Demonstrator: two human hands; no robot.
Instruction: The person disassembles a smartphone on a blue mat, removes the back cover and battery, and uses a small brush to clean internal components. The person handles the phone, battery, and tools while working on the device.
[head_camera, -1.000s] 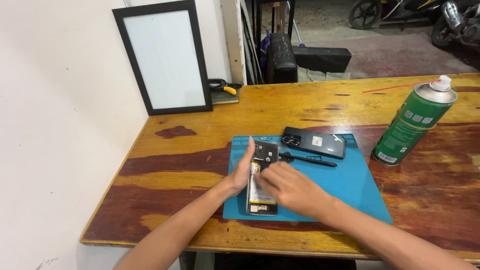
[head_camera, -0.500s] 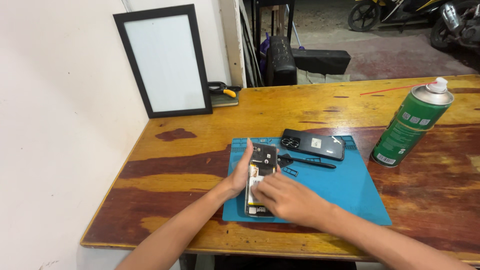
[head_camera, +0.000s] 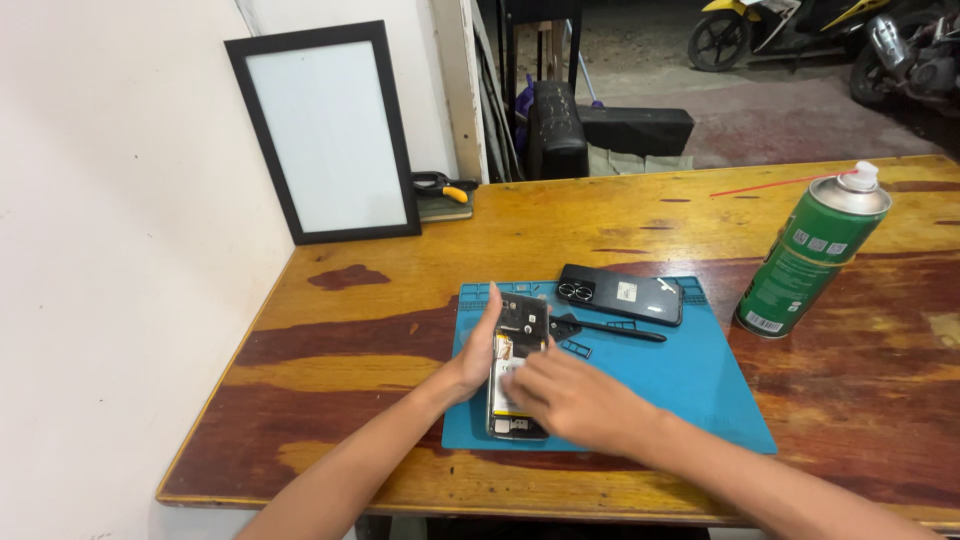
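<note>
On a worn wooden counter (head_camera: 620, 225) against a white wall, your opened phone (head_camera: 517, 365) lies on a blue work mat (head_camera: 690, 380). Your left hand (head_camera: 472, 352) steadies its left edge, fingers curled against it; your right hand (head_camera: 570, 400) presses fingertips on its exposed interior. Its black back cover (head_camera: 622, 294) already lies apart, a dark tool (head_camera: 605, 328) beside it. What your right fingers pinch, if anything, stays hidden.

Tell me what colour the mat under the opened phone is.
The mat is blue, clearest in the head view, lying on the wooden table.
</note>
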